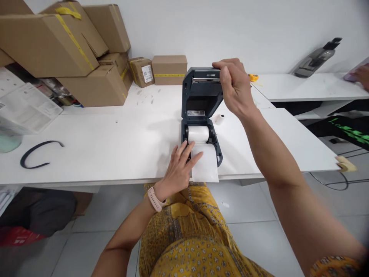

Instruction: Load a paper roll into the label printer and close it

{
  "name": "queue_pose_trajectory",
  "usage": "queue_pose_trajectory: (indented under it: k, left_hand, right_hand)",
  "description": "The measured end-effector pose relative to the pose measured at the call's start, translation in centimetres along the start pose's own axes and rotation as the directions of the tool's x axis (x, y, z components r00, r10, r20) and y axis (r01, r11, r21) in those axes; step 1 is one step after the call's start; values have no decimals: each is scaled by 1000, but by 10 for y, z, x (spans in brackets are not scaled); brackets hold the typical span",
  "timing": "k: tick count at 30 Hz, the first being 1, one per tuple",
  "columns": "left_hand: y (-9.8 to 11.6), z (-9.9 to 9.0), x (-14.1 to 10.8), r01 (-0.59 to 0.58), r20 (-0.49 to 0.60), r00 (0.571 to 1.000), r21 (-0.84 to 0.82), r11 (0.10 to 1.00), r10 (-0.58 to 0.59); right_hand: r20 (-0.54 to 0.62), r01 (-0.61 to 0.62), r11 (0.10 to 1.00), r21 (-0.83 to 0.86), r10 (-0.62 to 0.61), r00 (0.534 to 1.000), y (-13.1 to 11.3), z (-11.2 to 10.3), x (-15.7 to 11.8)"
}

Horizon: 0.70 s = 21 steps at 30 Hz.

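Observation:
A dark grey label printer (218,148) stands on the white table with its lid (188,90) raised. Inside lies a roll of white labels (198,133), and a strip of label paper (205,167) runs out over the front, past the table edge. My right hand (235,82) grips the upper right edge of the lid, fingers wrapped over it. Spread fingers of my left hand (181,165) rest at the printer's front left and on the paper strip. A small white roll (220,119) sits just right of the printer.
Cardboard boxes (106,86) are stacked at the back left. A black headband (37,152) lies on the left of the table. A yellow tape measure (253,77) and a dark bottle (315,57) stand at the back right. Another person's hand (362,76) shows at the right edge.

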<state>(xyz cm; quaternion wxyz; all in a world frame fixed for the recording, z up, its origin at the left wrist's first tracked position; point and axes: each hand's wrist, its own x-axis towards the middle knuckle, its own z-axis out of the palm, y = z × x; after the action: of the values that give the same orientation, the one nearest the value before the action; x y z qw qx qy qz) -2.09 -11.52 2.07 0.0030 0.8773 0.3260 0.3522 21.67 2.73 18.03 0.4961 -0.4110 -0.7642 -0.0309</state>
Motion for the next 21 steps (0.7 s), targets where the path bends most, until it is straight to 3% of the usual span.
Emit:
queue_pose_trajectory:
  k: [2,4,8,14,21]
  left_hand:
    - [10,5,-6,-46,5,999,52,998,46]
    - [19,10,-7,-83,-100,991,53,995,88]
    - [34,16,-9,-130,-323,936,58,990,142]
    - [43,19,-26,-46,-394,912,177,983,114]
    - [26,30,-32,-33,-389,913,239,970,127]
  right_hand:
    - [-2,-12,1000,-2,12,1000,-18,-8,-20]
    - [-18,-23,999,25,24,1000,-31,-12,-43]
    - [-7,26,997,74,-25,1000,-43,-13,-98]
    - [76,56,997,62,-61,995,-49,-5,-178]
    - [-16,11,997,70,-10,1000,-50,19,-221]
